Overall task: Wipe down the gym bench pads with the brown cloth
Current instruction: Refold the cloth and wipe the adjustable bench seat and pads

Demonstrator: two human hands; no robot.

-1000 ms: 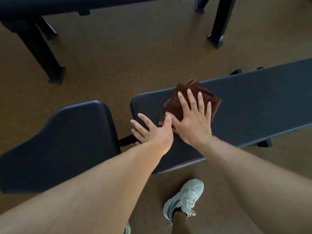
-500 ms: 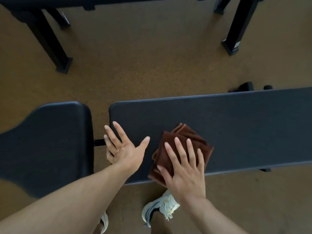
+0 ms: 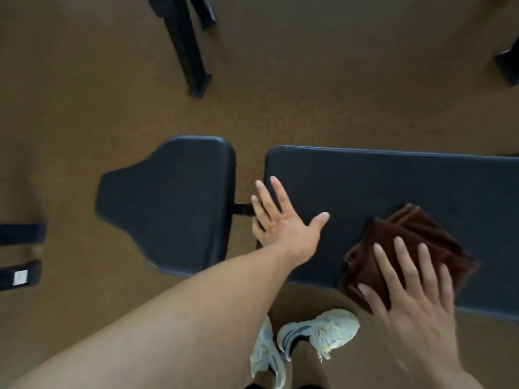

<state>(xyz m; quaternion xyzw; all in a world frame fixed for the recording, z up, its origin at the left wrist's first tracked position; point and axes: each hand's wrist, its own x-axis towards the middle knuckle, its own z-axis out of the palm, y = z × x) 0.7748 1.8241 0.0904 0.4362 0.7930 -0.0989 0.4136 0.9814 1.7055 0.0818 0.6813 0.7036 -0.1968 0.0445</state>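
Note:
A folded brown cloth (image 3: 415, 242) lies on the long dark back pad (image 3: 393, 186) of the gym bench, near the pad's front edge. My right hand (image 3: 415, 293) presses flat on the cloth's near half with straight, spread fingers. My left hand (image 3: 283, 223) rests with fingers spread on the left end of the same pad, partly over the gap beside it. The shorter seat pad (image 3: 174, 203) sits to the left, joined by a black bracket (image 3: 243, 209).
Brown speckled floor (image 3: 309, 102) surrounds the bench. A black frame leg (image 3: 188, 49) of other equipment stands at the back, another foot (image 3: 508, 66) at the far right. Black bars (image 3: 19, 254) lie at the left edge. My white trainers (image 3: 317, 335) stand below the bench's front edge.
My right hand has slid the cloth rightward along the pad's front edge. The view has swung left, showing the whole seat pad. My left hand stays at the pad's left end.

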